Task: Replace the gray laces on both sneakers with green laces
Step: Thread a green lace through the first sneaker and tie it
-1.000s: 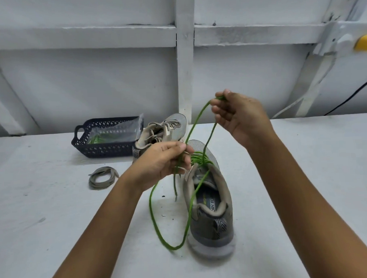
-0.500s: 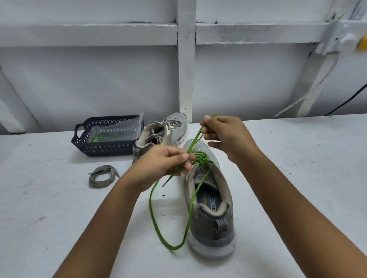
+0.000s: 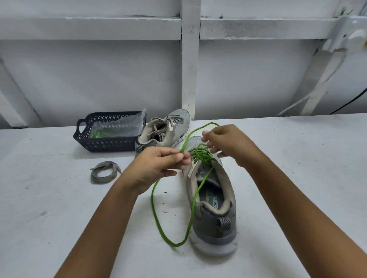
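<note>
A grey sneaker (image 3: 213, 219) stands on the white table, heel toward me, with a green lace (image 3: 174, 243) threaded through its front eyelets. My left hand (image 3: 158, 167) pinches the green lace beside the shoe's left eyelets. My right hand (image 3: 227, 145) hovers over the toe with curled fingers on the lace near the eyelets; a green loop arcs up past it. A long slack loop of lace trails on the table left of the shoe. The second grey sneaker (image 3: 167, 131), with grey laces, lies behind.
A dark perforated basket (image 3: 107, 144) at the back left holds a clear bag with green laces inside. A removed grey lace (image 3: 105, 171) lies coiled on the table (image 3: 44, 208) left of my left hand. A white framed wall closes the back.
My right hand has come down from high above the shoe to the eyelets near the toe. The lace it held taut now arcs loosely. My left hand stays at the shoe's left side.
</note>
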`<state>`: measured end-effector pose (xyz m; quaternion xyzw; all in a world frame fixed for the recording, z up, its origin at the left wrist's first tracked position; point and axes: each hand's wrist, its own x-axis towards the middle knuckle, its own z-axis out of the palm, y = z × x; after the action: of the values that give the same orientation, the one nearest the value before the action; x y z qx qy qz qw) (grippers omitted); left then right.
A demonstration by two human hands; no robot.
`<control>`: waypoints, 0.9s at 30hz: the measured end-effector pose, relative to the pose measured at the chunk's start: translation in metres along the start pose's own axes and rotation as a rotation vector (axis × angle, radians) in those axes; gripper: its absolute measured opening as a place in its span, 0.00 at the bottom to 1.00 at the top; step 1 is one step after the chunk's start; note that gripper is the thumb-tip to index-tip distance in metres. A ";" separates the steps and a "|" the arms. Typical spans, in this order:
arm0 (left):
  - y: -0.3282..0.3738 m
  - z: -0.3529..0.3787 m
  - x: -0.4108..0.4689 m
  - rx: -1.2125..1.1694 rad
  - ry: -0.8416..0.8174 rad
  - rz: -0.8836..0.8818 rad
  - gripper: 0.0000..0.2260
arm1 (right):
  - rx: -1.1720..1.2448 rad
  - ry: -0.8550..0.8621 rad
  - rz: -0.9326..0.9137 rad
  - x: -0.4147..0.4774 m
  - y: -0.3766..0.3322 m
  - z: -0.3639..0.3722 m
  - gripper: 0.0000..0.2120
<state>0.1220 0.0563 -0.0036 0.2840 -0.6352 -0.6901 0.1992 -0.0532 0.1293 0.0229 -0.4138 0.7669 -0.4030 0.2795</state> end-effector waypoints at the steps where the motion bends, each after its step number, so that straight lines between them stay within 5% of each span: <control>1: -0.002 0.003 0.001 -0.025 0.065 0.007 0.07 | -0.176 0.001 -0.042 -0.003 0.004 0.004 0.18; 5: -0.013 0.013 0.006 -0.035 0.219 0.031 0.07 | -0.575 0.048 -0.080 -0.019 0.014 0.020 0.21; 27: -0.038 0.041 0.018 0.093 0.483 0.250 0.06 | -0.054 0.111 -0.091 -0.029 0.046 0.036 0.10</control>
<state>0.0853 0.0811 -0.0422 0.3686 -0.6304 -0.5425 0.4152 -0.0303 0.1557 -0.0322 -0.4329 0.7722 -0.4167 0.2066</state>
